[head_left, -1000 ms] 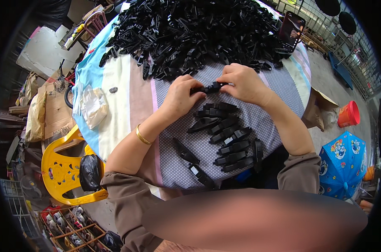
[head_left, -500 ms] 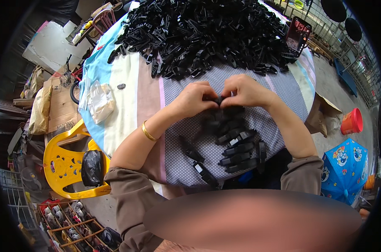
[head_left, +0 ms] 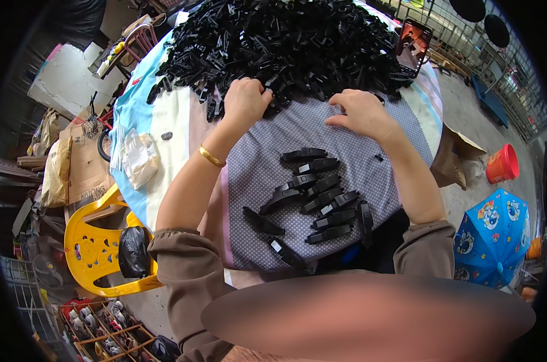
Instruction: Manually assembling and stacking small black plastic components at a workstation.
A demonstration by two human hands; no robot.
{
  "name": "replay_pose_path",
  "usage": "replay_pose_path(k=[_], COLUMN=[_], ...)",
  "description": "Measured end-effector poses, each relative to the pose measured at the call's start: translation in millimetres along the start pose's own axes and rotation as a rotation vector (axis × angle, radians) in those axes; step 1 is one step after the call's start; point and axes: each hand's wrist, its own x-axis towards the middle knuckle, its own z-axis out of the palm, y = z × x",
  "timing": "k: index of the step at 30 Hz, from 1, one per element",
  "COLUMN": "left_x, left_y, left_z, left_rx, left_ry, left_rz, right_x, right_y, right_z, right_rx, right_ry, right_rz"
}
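A big heap of black plastic clip-like pieces (head_left: 273, 45) covers the far part of the table. At the heap's near edge, my left hand (head_left: 244, 104) is curled with its thumb drawn in; its fingertips are hidden, so what they hold cannot be made out. My right hand (head_left: 363, 112) hovers over the cloth just short of the heap, thumb and fingers apart and nothing between them. Closer to me lies a loose group of similar black pieces (head_left: 325, 201), some with pale patches. A tiny black part (head_left: 378, 157) rests alone below my right hand.
A striped and dotted cloth (head_left: 255, 175) covers the table. A phone (head_left: 413, 47) stands at the heap's right edge; a clear plastic bag (head_left: 139, 158) lies at left. Around the table are a yellow chair (head_left: 95, 250), a red bucket (head_left: 502, 164) and a blue umbrella (head_left: 493, 235).
My hands were together over the cloth, pinching a small dark piece. Now they are apart and farther forward, the left at the heap. The nearby group of black pieces is uncovered.
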Motion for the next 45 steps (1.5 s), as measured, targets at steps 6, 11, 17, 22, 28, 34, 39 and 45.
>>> replay_pose_path(k=[6, 11, 17, 22, 28, 34, 39, 45], left_x=[-42, -78, -68, -66, -59, -66, -65, -59], left_y=[36, 45, 29, 20, 6, 26, 21, 21], left_z=[-41, -21, -20, -12, -19, 0, -2, 1], left_rx=[-0.008, -0.053, -0.471, -0.297, -0.232, -0.281, -0.400, -0.520], left_ry=[0.043, -0.181, -0.095, -0.265, -0.234, -0.151, -0.180, -0.229], left_rz=[0.060, 0.181, 0.397, 0.552, 0.502, 0.302, 0.226, 0.223], right_x=[-7, 2, 5, -3, -1, -3, -3, 3], right_y=[4, -8, -16, -8, -9, -22, -20, -20], right_z=[-16, -1, 13, -4, 2, 8, 10, 15], right_rx=[-0.098, 0.149, 0.664, 0.129, 0.159, 0.231, 0.020, 0.087], right_ry=[-0.182, -0.057, 0.070, -0.075, 0.029, 0.152, 0.141, 0.135], right_rz=[0.041, -0.089, -0.196, -0.223, -0.263, -0.382, -0.405, -0.453])
